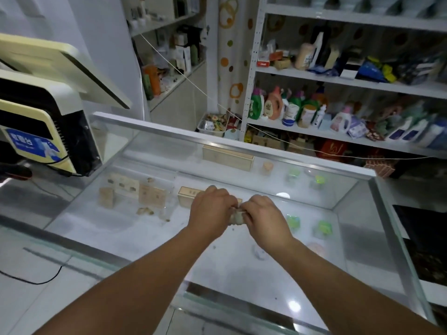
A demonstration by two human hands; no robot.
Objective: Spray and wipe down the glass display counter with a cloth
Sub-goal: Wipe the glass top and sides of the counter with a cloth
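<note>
The glass display counter [135,228] fills the middle of the view, its top pane hazy. Both my arms reach out over it. My left hand [210,211] and my right hand [263,218] meet above the centre of the pane, both closed on a small bunched greyish cloth [236,217] held between them. Only a bit of the cloth shows between the fingers. No spray bottle is in view in my hands or on the glass.
A cream and black cash register [46,122] stands on the counter at the left, a black cable [36,280] trailing below it. Small boxes [228,157] and green packets [324,227] lie inside the case. Shelves of bottles [273,103] stand behind. A string [302,145] crosses beyond the counter.
</note>
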